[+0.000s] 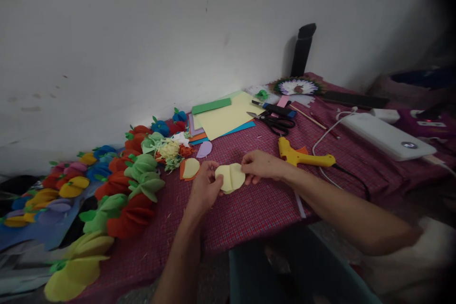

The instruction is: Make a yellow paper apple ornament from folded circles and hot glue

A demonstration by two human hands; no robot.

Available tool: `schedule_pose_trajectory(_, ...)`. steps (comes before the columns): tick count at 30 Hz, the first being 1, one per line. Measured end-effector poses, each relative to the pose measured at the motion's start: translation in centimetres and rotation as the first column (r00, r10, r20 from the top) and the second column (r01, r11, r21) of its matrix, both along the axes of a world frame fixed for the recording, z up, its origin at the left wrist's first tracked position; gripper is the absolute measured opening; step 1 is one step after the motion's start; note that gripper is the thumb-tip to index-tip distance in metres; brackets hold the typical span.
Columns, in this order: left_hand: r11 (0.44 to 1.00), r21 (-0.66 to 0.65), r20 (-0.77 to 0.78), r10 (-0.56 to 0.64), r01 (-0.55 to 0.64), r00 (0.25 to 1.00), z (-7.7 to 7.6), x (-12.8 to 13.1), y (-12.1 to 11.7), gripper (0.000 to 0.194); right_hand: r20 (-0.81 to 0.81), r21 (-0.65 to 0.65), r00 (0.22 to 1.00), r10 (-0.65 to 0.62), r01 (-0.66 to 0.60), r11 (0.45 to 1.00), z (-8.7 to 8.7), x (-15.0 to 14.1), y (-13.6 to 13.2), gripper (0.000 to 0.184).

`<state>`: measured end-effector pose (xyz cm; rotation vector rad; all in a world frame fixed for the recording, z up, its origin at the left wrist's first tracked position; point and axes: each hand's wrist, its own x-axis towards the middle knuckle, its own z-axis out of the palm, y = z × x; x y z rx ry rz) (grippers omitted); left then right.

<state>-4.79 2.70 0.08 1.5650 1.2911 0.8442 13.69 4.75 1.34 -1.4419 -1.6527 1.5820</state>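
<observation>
Between my two hands is a pale yellow paper cutout point(231, 178) with rounded sides and a crease down its middle. My left hand point(207, 183) pinches its left edge, thumb on top. The fingers of my right hand point(261, 167) close on its upper right edge. Just left of my left hand, a yellow rounded cutout point(191, 168) lies over orange paper on the cloth. A lilac paper piece point(204, 149) rests a little behind it. To the right of my right hand is a yellow glue gun point(302, 156) with a black cord.
Colourful folded paper fruits point(123, 185) crowd the left side. Behind are paper sheets point(228, 116), black scissors point(276, 122) and a utility knife point(274, 109). A white power bank point(388, 135) with a cable sits at right. The checked tablecloth point(249, 218) ends near my lap.
</observation>
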Motion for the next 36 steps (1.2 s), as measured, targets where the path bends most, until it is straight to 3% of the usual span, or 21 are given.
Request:
schedule_pose_trajectory(3,0.996,0.079,-0.08,0.056,-0.05,0.995,-0.2,-0.1,0.2,0.028,0.024,0.043,1.0,-0.019,0.018,0.999,-0.6,-0.1,0.2,0.001)
schedule_pose_trajectory(10,0.992,0.128,-0.138,0.009,0.009,0.99,-0.7,0.0,-0.1,0.041,-0.101,0.095,0.994,-0.043,0.053,0.994,-1.9,-0.8,0.5,0.021)
schedule_pose_trajectory(14,0.987,0.159,-0.181,-0.005,0.034,0.984,-0.6,0.2,-0.3,0.049,-0.151,0.137,0.985,-0.087,0.108,0.985,-2.0,-1.1,0.5,0.022)
schedule_pose_trajectory(22,0.978,0.206,-0.246,0.013,0.039,0.969,-0.1,0.5,-0.6,0.053,0.017,0.241,1.0,-0.024,0.019,0.97,-2.2,-0.8,0.5,0.024)
schedule_pose_trajectory(29,0.972,0.231,-0.268,0.036,0.028,0.963,-0.7,0.2,-0.3,0.051,0.157,0.304,0.988,0.002,-0.051,0.951,-2.3,-0.3,0.6,0.027)
schedule_pose_trajectory(36,0.99,0.138,-0.099,-0.004,0.018,0.995,0.5,0.9,-0.6,0.038,0.26,0.39,0.966,0.006,-0.11,0.914,-1.9,0.1,0.8,0.02)
